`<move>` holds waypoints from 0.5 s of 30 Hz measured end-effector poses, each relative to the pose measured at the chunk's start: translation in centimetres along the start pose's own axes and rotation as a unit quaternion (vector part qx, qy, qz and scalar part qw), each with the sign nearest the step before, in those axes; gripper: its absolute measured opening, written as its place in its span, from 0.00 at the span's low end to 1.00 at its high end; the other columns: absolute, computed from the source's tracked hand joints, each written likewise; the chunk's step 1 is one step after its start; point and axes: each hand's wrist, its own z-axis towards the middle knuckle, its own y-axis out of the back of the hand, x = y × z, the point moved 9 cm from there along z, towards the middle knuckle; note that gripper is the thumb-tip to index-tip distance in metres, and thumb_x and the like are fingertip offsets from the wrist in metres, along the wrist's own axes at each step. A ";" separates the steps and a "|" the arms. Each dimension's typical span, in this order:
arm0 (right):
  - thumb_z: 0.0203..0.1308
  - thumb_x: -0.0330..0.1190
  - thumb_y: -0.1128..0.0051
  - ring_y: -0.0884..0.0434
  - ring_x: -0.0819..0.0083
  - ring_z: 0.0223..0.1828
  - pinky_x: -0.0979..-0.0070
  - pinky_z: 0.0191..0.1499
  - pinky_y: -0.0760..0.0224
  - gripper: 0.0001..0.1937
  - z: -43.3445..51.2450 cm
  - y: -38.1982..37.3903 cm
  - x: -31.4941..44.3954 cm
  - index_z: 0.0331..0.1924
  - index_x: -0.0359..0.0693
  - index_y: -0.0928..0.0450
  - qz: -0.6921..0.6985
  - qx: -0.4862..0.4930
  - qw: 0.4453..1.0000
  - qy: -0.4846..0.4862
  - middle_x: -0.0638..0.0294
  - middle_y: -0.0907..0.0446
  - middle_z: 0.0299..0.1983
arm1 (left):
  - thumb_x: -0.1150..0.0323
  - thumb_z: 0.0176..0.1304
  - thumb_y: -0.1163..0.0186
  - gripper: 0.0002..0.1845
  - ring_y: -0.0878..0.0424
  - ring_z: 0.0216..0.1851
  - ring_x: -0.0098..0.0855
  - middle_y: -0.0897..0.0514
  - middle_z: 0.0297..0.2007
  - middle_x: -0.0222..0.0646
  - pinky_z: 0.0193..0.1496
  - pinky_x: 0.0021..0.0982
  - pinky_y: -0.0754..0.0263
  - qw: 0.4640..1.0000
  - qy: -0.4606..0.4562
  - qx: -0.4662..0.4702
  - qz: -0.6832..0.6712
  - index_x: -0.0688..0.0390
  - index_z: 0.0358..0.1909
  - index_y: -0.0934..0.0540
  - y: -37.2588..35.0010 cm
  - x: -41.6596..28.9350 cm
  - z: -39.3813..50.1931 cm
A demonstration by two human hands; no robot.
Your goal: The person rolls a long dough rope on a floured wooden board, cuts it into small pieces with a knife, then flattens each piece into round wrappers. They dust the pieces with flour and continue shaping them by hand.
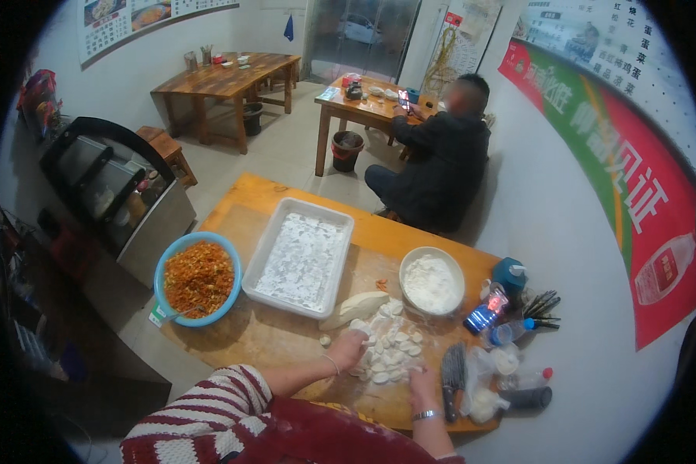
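Observation:
Small floured dough pieces lie scattered over the wooden work table in front of me. My left hand rests at their left edge, fingers down among them. At their lower right is my right hand, its fingertips touching the floured board. Whether either hand grips a piece is too small to tell. A long lump of dough lies just behind the pieces, and a single small dough piece sits apart to the left. Behind and to the right stands a white bowl of flour.
A blue basin of chopped orange filling and a flour-dusted white plastic tray stand at left and centre. A cleaver lies right of my right hand, beside a phone and bottles. A seated person holds a phone beyond the table.

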 end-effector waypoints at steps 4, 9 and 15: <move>0.60 0.23 0.40 0.17 0.58 0.54 0.65 0.57 0.24 0.21 -0.3 3.0 0.9 0.59 0.32 0.24 -0.106 -0.093 0.985 0.095 0.51 0.17 0.52 | 0.68 0.59 0.37 0.14 0.23 0.60 0.48 0.19 0.56 0.43 0.55 0.47 0.22 0.978 -0.126 -0.047 0.157 0.56 0.47 0.18 1.1 -1.2 1.8; 0.54 0.27 0.35 0.18 0.55 0.59 0.66 0.63 0.27 0.31 -1.0 2.8 -1.7 0.64 0.30 0.28 -0.425 -0.095 0.900 0.008 0.43 0.19 0.57 | 0.67 0.58 0.36 0.15 0.28 0.65 0.45 0.19 0.57 0.39 0.61 0.47 0.25 0.937 -0.094 0.086 0.325 0.55 0.48 0.16 -0.5 -0.6 4.4; 0.60 0.36 0.32 0.41 0.42 0.76 0.54 0.77 0.47 0.39 -0.7 -0.5 1.9 0.73 0.31 0.37 -0.259 -0.083 0.959 0.085 0.38 0.40 0.74 | 0.65 0.58 0.36 0.14 0.25 0.62 0.48 0.18 0.53 0.43 0.62 0.51 0.26 0.930 -0.080 0.165 0.319 0.58 0.45 0.14 -1.8 0.8 4.5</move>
